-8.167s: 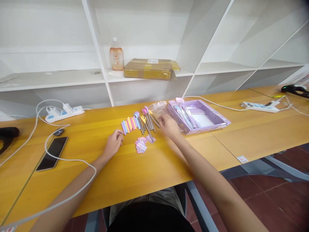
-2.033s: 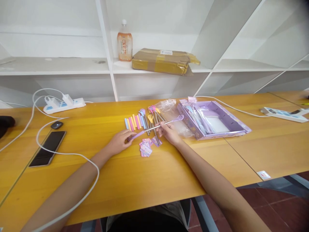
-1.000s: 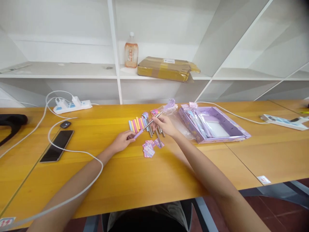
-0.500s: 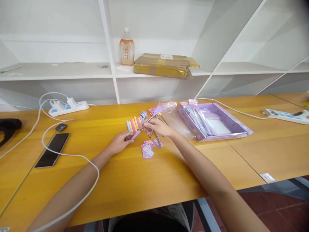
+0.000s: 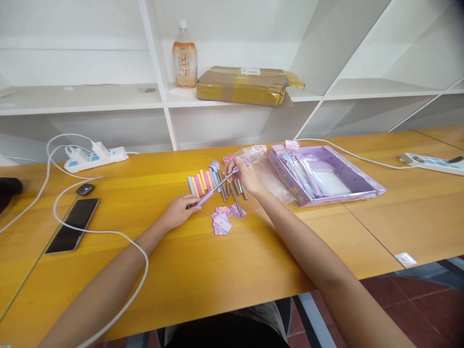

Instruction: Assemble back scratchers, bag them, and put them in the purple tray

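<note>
Right hand (image 5: pixel 245 175) has moved up to clasp the scratcher (image 5: pixel 222 182) near its head (image 5: pixel 235 169), left hand (image 5: pixel 179 211) its handle (image 5: pixel 205 198), likely adjusting length

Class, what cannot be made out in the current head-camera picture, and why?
Head view: the far end of the held stick, mostly hidden by the right hand.
Head view: the stick's near tip, hidden by the left hand.
Head view: printing on the small cards, too small to read.
Head view: the black object, cut off by the left edge.
Head view: the right power strip, cut off by the right edge.
</note>
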A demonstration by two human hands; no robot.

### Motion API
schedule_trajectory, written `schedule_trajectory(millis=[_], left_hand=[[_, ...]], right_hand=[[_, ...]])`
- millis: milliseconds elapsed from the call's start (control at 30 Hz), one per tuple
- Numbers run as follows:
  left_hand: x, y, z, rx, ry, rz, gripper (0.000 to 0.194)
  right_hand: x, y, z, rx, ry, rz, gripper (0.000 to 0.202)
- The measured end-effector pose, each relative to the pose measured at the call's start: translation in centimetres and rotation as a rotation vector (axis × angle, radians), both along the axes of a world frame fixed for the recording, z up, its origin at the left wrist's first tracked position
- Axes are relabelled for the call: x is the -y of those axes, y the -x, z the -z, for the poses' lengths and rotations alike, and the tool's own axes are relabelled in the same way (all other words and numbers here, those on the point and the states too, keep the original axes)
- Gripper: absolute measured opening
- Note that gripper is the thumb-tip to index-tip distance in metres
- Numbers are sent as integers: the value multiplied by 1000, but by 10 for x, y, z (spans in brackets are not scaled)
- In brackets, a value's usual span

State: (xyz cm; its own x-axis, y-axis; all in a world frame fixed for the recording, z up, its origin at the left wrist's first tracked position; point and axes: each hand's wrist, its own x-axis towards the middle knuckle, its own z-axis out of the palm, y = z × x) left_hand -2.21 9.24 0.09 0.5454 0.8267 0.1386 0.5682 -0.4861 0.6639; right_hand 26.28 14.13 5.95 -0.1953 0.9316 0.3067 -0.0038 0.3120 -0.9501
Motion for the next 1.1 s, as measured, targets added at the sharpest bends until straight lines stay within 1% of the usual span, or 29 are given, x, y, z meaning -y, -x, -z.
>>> schedule_trajectory(millis=[133,267,400,467,567,833,900,967,1033,1100], left_hand=[[0,0,0,25,45,-1,27],[1,-1,0,80,104,1,28],[1,-1,2,120,141,-6,29],[1,-1,3,136,159,-3,29],[1,0,3,144,166,2,28],[3,0,1,165,165,11,25],[4,0,1,165,178,6,27],[5,1,-3,144,183,-6,28],[4,1,-15,98,167,-18,26],[-1,0,-38,34,110,-29,24]], right_hand=[[3,6,7,-12,37,-35,71],[4,10,18,-36,24,-65,72],[7,13,28,-12,20,-38,75],[9,16,31,-28,17,-30,73],[13,19,35,-67,21,-35,71],[20,24,41,-63,27,-82,71],[22,23,38,-42,36,-80,71],[23,20,28,10,33,-90,72],[23,14,11,91,16,-141,70],[20,8,-11,168,-10,-208,65]])
